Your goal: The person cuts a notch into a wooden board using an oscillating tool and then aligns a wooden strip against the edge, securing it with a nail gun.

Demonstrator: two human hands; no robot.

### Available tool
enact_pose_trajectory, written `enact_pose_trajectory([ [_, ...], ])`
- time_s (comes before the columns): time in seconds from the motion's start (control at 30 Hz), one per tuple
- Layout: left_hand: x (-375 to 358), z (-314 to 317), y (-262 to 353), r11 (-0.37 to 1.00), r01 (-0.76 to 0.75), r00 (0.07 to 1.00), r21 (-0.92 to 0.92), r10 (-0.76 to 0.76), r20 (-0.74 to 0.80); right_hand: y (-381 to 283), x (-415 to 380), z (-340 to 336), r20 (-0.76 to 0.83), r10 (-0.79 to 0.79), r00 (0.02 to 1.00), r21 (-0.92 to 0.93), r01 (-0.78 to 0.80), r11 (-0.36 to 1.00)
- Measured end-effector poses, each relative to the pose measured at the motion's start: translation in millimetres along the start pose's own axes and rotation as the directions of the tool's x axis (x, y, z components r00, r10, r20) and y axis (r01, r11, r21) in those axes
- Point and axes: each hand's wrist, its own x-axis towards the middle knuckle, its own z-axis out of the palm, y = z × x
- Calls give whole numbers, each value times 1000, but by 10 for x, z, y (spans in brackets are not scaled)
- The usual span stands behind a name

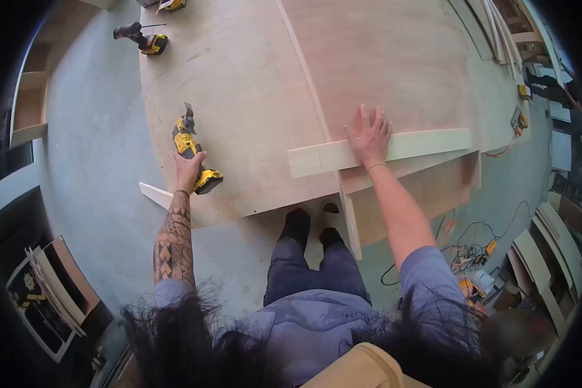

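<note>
My left hand (188,171) is wrapped round the body of a yellow and black cordless oscillating multi-tool (185,141). Its blade end points away from me, and its battery is on the near side, just above the plywood sheet (246,97). Over to the right, my right hand (370,137) lies on a pale wooden board (427,143), fingers stretched past its far edge. A thin line crosses the board near its left end. The board lies across the sheet's near edge, above an upright wooden panel (348,213).
A cordless drill (152,44) with a long bit lies at the sheet's far left corner. Long wood strips (491,32) lie at the far right. Tangled cords (475,252) and leaning boards (537,258) are on the floor to the right. A narrow offcut (155,194) sticks out at left.
</note>
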Motion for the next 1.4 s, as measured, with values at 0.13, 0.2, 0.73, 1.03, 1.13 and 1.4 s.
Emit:
enact_pose_trajectory([
  [0.13,-996,232,372,975,-47,994,-219,67,85,-116,139,90,-45,49,998,110,-43,993],
  [0.2,-1772,467,414,961,82,983,-264,-34,182,62,53,37,-36,41,999,97,-37,995],
  [0.73,-3594,1691,718,918,91,922,387,-225,316,61,74,26,-15,47,999,178,-44,983],
  [1.03,-3590,1775,654,903,92,937,420,-222,271,57,47,5,28,48,998,167,-52,985],
  [1.13,-3578,1774,619,910,65,946,410,-187,264,53,63,13,25,46,999,168,-50,985],
  [1.4,-3585,1764,790,910,112,931,399,-236,278,37,74,33,31,51,998,172,-55,984],
])
